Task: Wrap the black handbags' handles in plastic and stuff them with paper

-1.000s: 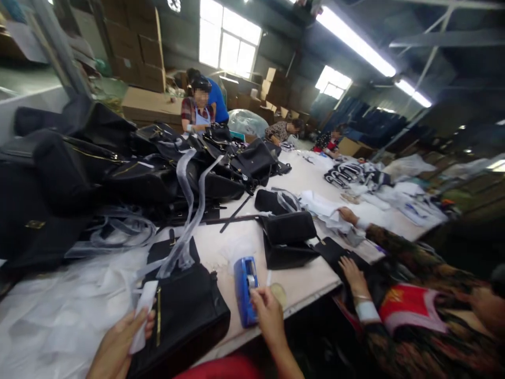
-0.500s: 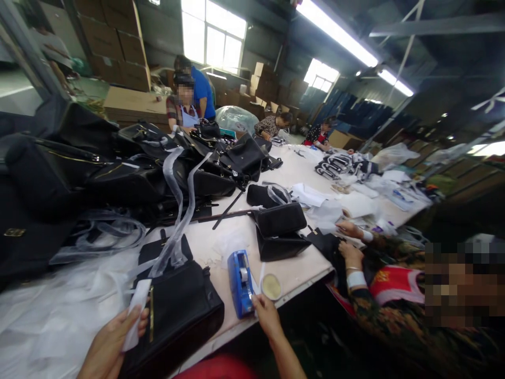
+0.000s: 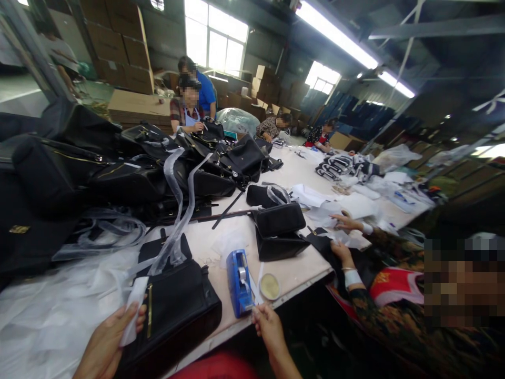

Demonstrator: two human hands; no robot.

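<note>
My left hand (image 3: 108, 342) is closed on a white strip of wrapping (image 3: 133, 310) held against a black handbag (image 3: 177, 308) that lies at the table's near edge. My right hand (image 3: 268, 329) pinches the end of a strip of clear tape (image 3: 252, 289) drawn out from a blue tape dispenser (image 3: 239, 281) standing on the table (image 3: 292, 271) right of the bag. A small round beige lid (image 3: 270, 286) lies beside the dispenser.
A big heap of black handbags (image 3: 118, 173) with clear plastic strips fills the table's left. A person at my right (image 3: 379, 279) handles a black piece and white paper near an open black bag (image 3: 280, 231). Other workers sit further along. White wrapping sheets (image 3: 47, 310) cover the near left.
My right hand has moved from the dispenser toward me, pulling a length of tape out. My left hand stays on the white strip. The neighbouring person's hands shifted on their work.
</note>
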